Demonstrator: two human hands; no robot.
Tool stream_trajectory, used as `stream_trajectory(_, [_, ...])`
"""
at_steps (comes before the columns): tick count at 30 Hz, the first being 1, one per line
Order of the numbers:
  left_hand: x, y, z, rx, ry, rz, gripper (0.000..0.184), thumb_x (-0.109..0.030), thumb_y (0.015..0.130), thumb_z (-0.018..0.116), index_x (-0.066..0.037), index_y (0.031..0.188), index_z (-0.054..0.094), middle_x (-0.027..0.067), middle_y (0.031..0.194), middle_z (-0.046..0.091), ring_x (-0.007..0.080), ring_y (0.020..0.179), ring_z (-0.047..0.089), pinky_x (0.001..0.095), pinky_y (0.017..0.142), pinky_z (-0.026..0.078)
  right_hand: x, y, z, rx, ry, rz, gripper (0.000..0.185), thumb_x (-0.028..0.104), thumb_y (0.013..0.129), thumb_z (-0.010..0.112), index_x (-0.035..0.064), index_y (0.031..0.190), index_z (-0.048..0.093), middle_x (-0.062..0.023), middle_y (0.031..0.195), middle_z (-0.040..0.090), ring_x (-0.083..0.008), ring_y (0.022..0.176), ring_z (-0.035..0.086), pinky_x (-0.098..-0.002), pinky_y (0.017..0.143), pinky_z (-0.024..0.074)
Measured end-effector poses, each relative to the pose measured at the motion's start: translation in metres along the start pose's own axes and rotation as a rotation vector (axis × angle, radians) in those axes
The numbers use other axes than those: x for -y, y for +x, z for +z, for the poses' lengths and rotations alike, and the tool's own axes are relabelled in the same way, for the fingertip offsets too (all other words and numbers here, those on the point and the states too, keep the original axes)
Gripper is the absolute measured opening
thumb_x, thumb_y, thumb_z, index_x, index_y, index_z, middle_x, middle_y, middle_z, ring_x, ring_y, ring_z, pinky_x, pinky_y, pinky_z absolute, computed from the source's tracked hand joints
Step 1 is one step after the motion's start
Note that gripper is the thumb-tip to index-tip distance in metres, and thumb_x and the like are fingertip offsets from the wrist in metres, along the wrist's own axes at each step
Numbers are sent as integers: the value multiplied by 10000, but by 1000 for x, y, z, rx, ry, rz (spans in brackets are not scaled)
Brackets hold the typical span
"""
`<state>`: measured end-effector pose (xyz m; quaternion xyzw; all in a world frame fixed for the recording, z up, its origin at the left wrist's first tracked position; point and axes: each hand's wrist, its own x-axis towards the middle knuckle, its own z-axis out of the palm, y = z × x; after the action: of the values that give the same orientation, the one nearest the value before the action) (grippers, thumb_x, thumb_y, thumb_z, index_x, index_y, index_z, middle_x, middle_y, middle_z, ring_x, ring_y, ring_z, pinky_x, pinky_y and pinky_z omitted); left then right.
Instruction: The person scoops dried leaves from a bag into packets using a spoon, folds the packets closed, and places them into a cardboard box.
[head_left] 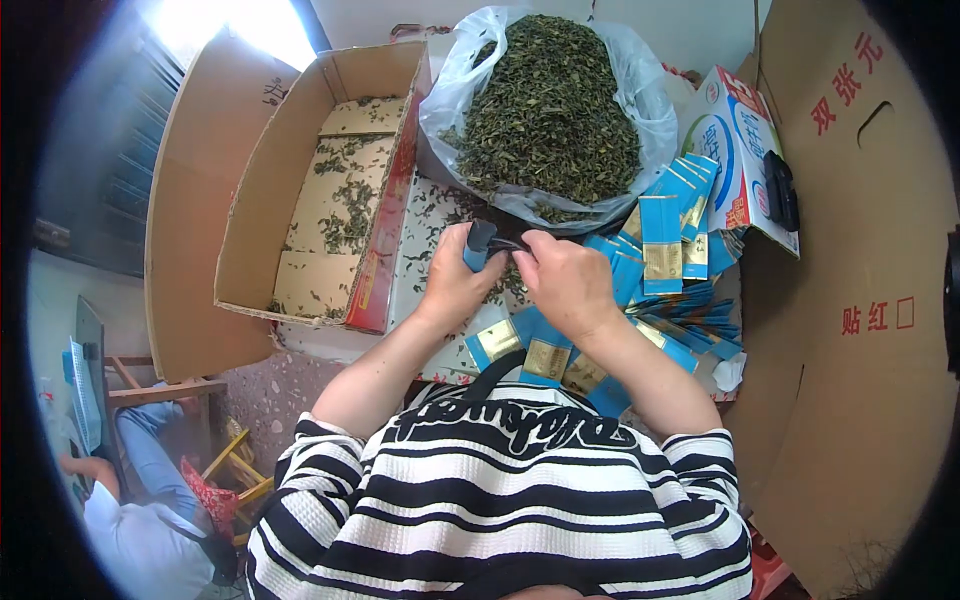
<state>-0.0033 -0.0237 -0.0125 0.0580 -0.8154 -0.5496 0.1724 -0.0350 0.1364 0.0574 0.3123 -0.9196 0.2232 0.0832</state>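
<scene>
My left hand [452, 278] is closed around a small blue packet [474, 259], held upright with its dark mouth at the top. Close beside it, my right hand [568, 282] has its thumb and fingers pinched together. A thin dark thing shows between the two hands, too small to identify. Just beyond them stands a clear plastic bag [447, 105] heaped with dried green tea leaves [550, 110]. Blue and gold packets [661, 245] lie piled to the right of my right hand, and more spread beneath my forearms.
On the left is an open cardboard box [232, 255] with scattered leaves inside. A white, blue and red carton [728, 130] stands at the back right, a black object [781, 192] against it. Tall cardboard [850, 290] walls the right side. Another person [150, 535] sits at lower left.
</scene>
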Motion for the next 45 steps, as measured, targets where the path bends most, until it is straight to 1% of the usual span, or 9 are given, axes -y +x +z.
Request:
stream_trajectory(6, [1, 2, -3, 44, 44, -45, 380, -160, 729, 759, -12, 1016, 559, 147, 950, 561, 306, 911, 556, 385, 835, 453, -11, -20, 8, -112, 247, -1, 237, 65, 832, 601, 54, 1062, 655, -187, 802, 666, -354, 673, 646, -410, 623, 524])
stream_trajectory(9, [-9, 0, -4, 12, 19, -26, 434, -184, 720, 786, -14, 1040, 547, 135, 957, 552, 294, 923, 546, 378, 844, 449, -17, -27, 7, -197, 370, -41, 256, 52, 852, 589, 46, 1100, 654, -149, 821, 686, -264, 638, 657, -345, 617, 524])
stream_trajectory(11, [-10, 1, -6, 32, 42, -7, 465, -194, 714, 798, -15, 1059, 542, 133, 975, 547, 290, 940, 540, 372, 856, 447, -20, -27, 0, 6, 768, 394, 246, 67, 891, 583, 29, 1124, 649, -93, 848, 688, -152, 652, 644, -272, 633, 515])
stream_trajectory(14, [-11, 3, -8, 48, 67, 13, 518, -207, 701, 816, -14, 1090, 534, 134, 1009, 537, 288, 971, 530, 363, 878, 442, -31, -27, -20, 115, 1078, 524, 235, 90, 925, 573, 4, 1135, 637, -81, 860, 669, -102, 654, 625, -235, 619, 507])
stream_trajectory(19, [-10, 2, -7, 83, 79, 62, 571, -209, 686, 830, -11, 1128, 525, 146, 1057, 527, 294, 1005, 530, 366, 905, 439, -42, -24, -57, -15, 979, 403, 165, 143, 948, 593, -7, 1018, 595, -94, 819, 657, -119, 623, 625, -236, 596, 499])
stream_trajectory(21, [-9, 1, -6, 81, 142, 138, 640, -210, 689, 847, -53, 1203, 500, 62, 966, 514, 175, 886, 523, 321, 804, 454, -52, -19, -66, -68, 920, 390, 157, 148, 948, 595, -1, 995, 595, -85, 803, 653, -114, 611, 617, -232, 588, 493])
stream_trajectory(30, [-10, 4, -4, 98, 179, 154, 746, -228, 666, 860, -12, 1248, 446, 105, 1038, 535, 229, 954, 541, 337, 866, 451, -81, 29, -62, -164, 259, 172, 110, 128, 926, 596, 25, 889, 608, -38, 696, 623, -80, 551, 578, -243, 516, 463])
stream_trajectory(33, [-17, 10, -2, 139, 177, 113, 704, -240, 665, 846, -12, 1210, 461, 165, 1098, 509, 325, 1035, 526, 393, 922, 441, -78, 41, -46, -231, 297, 163, 111, 134, 926, 596, 28, 895, 609, -45, 702, 630, -85, 553, 590, -254, 518, 466])
stream_trajectory(45, [-32, 24, 8, 194, 200, 19, 733, -280, 676, 841, -21, 1254, 471, 169, 1154, 533, 318, 1092, 549, 389, 942, 451, -64, 44, -13, -397, 622, 332, 118, 119, 937, 578, 15, 887, 605, -53, 764, 652, -118, 643, 651, -242, 583, 499])
